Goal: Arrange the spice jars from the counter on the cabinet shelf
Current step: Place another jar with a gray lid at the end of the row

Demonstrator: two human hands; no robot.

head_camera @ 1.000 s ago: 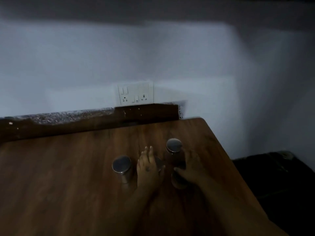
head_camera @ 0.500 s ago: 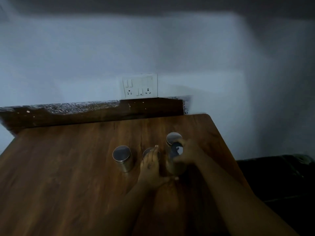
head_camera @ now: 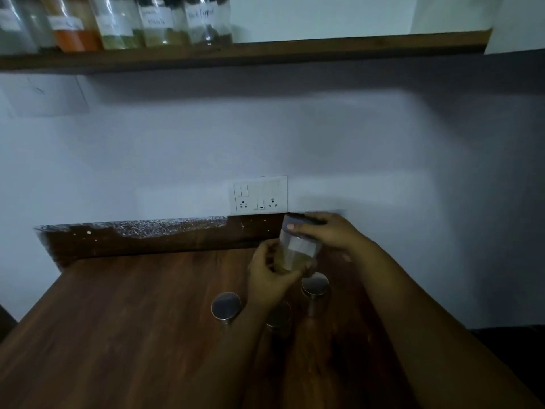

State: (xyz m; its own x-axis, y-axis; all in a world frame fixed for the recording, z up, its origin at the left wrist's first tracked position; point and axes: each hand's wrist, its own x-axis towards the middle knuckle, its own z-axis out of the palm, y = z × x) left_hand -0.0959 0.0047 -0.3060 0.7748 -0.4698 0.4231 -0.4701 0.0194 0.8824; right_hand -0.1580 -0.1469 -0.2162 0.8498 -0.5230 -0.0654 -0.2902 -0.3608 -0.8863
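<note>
On the wooden shelf [head_camera: 324, 47] labelled spice jars [head_camera: 153, 25] crowd the left, leaving the right bare, likely the landing spot. Three steel-lidded jars [head_camera: 226, 305] wait on the counter [head_camera: 118, 335]. Above them, the left hand [head_camera: 269, 276] cups the lifted jar [head_camera: 298, 249] from below; the right hand [head_camera: 330, 231] clasps its lid.

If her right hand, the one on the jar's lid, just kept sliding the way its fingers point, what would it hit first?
The right hand points leftward over the held jar. Beyond the lid the way looks free above the counter; the dark backsplash lies behind, though depth is hard to judge.
</note>
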